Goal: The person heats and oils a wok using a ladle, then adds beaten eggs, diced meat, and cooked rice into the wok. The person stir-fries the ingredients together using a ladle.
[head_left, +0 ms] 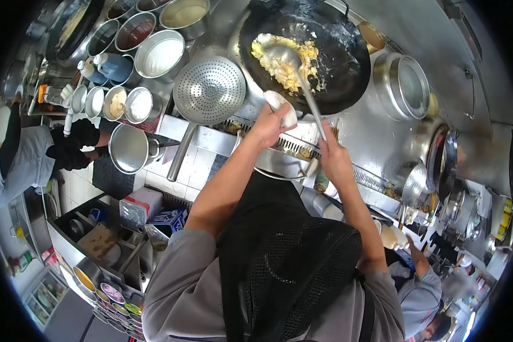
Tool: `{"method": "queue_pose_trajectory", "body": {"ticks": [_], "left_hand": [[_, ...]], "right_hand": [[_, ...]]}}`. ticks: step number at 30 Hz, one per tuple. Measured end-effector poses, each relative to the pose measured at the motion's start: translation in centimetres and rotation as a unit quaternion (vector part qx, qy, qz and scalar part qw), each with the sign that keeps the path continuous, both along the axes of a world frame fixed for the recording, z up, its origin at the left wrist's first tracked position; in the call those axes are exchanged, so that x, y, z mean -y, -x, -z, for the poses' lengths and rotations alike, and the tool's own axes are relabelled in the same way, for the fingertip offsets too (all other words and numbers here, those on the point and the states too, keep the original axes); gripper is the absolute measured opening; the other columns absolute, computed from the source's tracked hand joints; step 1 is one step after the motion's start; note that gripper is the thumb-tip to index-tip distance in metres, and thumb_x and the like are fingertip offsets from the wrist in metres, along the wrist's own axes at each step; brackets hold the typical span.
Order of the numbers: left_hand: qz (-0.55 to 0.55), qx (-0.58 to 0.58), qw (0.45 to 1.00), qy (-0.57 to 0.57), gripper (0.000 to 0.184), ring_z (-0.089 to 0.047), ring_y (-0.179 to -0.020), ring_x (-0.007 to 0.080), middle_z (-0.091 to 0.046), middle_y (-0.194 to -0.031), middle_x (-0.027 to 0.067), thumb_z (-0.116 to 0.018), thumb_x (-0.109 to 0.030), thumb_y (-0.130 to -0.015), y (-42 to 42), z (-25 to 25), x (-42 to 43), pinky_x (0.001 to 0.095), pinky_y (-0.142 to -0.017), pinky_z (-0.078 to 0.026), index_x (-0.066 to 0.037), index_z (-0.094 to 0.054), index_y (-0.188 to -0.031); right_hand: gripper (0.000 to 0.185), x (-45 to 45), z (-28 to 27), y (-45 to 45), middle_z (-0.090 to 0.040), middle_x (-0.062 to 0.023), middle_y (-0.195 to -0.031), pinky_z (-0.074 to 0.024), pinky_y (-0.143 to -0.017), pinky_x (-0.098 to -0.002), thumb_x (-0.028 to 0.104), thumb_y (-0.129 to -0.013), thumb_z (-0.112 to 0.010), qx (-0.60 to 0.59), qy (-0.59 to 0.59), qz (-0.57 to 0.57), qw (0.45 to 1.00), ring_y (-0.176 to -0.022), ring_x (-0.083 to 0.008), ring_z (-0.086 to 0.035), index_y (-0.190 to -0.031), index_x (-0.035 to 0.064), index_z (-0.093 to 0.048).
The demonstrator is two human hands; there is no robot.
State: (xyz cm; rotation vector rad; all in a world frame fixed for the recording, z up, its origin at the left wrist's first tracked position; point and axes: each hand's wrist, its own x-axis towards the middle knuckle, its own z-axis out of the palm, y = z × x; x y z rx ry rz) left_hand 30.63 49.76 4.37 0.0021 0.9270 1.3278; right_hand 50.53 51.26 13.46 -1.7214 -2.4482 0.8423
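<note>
My left hand (268, 126) is closed on a folded white cloth (281, 108) at the near rim of a big black wok (345, 74). Any wok handle under the cloth is hidden. In my right hand (335, 158) is the long handle of a metal ladle (309, 98), its bowl turned down in the wok. Around and under that bowl lies yellow and white food (285, 73) that looks like scrambled egg, perhaps with rice. Bits of it stick to the wok's far wall.
A perforated strainer (209, 89) rests left of the wok, beside several metal tubs of seasonings, including one of white powder (160, 54). Stacked metal bowls (404, 85) stand to the right. One person (31, 154) holds a pot (129, 149) at left; another (419, 290) works behind at right.
</note>
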Motion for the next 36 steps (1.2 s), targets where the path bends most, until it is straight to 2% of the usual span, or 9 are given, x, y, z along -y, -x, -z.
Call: {"method": "queue_pose_trajectory", "body": {"ticks": [3, 5, 8, 11, 18, 22, 25, 31, 36], "left_hand": [[-0.010, -0.028, 0.999, -0.023, 0.044, -0.054, -0.116, 0.0268, -0.049, -0.128, 0.0111, -0.058, -0.018, -0.098, 0.2, 0.2, -0.6, 0.0506, -0.095, -0.053, -0.003, -0.037, -0.134], [-0.005, -0.040, 0.998, -0.042, 0.044, -0.055, -0.115, 0.0264, -0.050, -0.128, 0.0112, -0.058, -0.017, -0.098, 0.2, 0.4, 0.0, 0.0494, -0.095, -0.054, -0.001, -0.037, -0.134], [-0.005, -0.054, 0.998, -0.037, 0.042, -0.056, -0.113, 0.0261, -0.051, -0.126, 0.0122, -0.058, -0.017, -0.098, 0.1, -0.1, -0.1, 0.0488, -0.093, -0.055, -0.001, -0.038, -0.130], [-0.007, -0.063, 0.998, -0.030, 0.040, -0.056, -0.112, 0.0258, -0.051, -0.125, 0.0122, -0.059, -0.016, -0.097, -0.1, 0.7, -0.2, 0.0486, -0.092, -0.056, -0.001, -0.039, -0.129], [-0.025, -0.074, 0.997, -0.020, 0.038, -0.057, -0.109, 0.0253, -0.052, -0.122, 0.0125, -0.059, -0.015, -0.097, 0.0, 0.7, -0.2, 0.0490, -0.091, -0.057, 0.001, -0.040, -0.125], [-0.012, -0.081, 0.996, -0.025, 0.038, -0.058, -0.107, 0.0257, -0.051, -0.123, 0.0139, -0.060, -0.015, -0.097, 0.2, 0.2, -0.2, 0.0484, -0.090, -0.057, 0.003, -0.039, -0.123], [-0.010, -0.084, 0.996, -0.028, 0.038, -0.059, -0.106, 0.0255, -0.052, -0.122, 0.0136, -0.060, -0.015, -0.096, 0.6, 0.3, -0.1, 0.0478, -0.088, -0.058, 0.003, -0.039, -0.123], [-0.004, -0.087, 0.996, -0.020, 0.039, -0.059, -0.104, 0.0259, -0.054, -0.121, 0.0144, -0.060, -0.014, -0.096, 0.4, 0.2, -0.4, 0.0473, -0.086, -0.058, 0.002, -0.039, -0.125], [0.013, -0.088, 0.996, 0.011, 0.042, -0.060, -0.105, 0.0271, -0.055, -0.121, 0.0151, -0.062, -0.015, -0.094, 1.0, 1.0, -0.7, 0.0473, -0.087, -0.058, 0.003, -0.042, -0.125]], "right_hand": [[0.046, -2.3, 0.0, -2.1, -0.066, -0.0297, -0.095, -0.0520, -0.075, -0.0478, 0.016, -0.097, -0.054, -0.175, -0.103, -0.110, 0.973, -0.086, -0.0468, -0.066, -0.142, 0.0108, -0.047], [0.048, -0.4, -3.8, -2.0, -0.066, -0.0288, -0.089, -0.0522, -0.071, -0.0481, 0.015, -0.097, -0.055, -0.120, 0.047, 0.004, 0.992, -0.081, -0.0464, -0.066, -0.143, 0.0112, -0.045], [0.050, 3.2, -4.4, -1.2, -0.066, -0.0265, -0.110, -0.0521, -0.081, -0.0408, 0.011, -0.095, -0.055, -0.065, -0.004, 0.054, 0.996, -0.095, -0.0377, -0.069, -0.144, 0.0127, -0.045], [0.049, 3.1, 0.1, -1.4, -0.066, -0.0287, -0.101, -0.0514, -0.081, -0.0424, 0.012, -0.096, -0.055, -0.021, -0.013, -0.012, 1.000, -0.092, -0.0407, -0.068, -0.143, 0.0118, -0.046], [0.045, 4.9, -5.2, -1.5, -0.065, -0.0301, -0.101, -0.0532, -0.071, -0.0486, 0.013, -0.095, -0.056, -0.133, -0.086, 0.004, 0.987, -0.088, -0.0448, -0.066, -0.139, 0.0138, -0.051], [0.046, 3.5, -0.4, -1.3, -0.066, -0.0297, -0.098, -0.0526, -0.069, -0.0491, 0.017, -0.095, -0.056, -0.019, -0.041, -0.008, 0.999, -0.085, -0.0437, -0.067, -0.140, 0.0125, -0.049], [0.047, 2.1, -2.1, -1.0, -0.066, -0.0287, -0.090, -0.0514, -0.067, -0.0500, 0.017, -0.095, -0.056, -0.150, -0.087, -0.032, 0.984, -0.079, -0.0453, -0.066, -0.142, 0.0132, -0.047], [0.050, 2.7, -0.1, 0.0, -0.066, -0.0279, -0.083, -0.0500, -0.068, -0.0523, 0.014, -0.094, -0.056, 0.049, -0.054, 0.004, 0.997, -0.076, -0.0464, -0.065, -0.143, 0.0113, -0.045], [0.048, 0.8, -3.9, 0.1, -0.062, -0.0329, -0.109, -0.0508, -0.082, -0.0468, 0.013, -0.095, -0.055, -0.170, -0.072, 0.017, 0.983, -0.100, -0.0449, -0.063, -0.141, 0.0070, -0.045]]}}
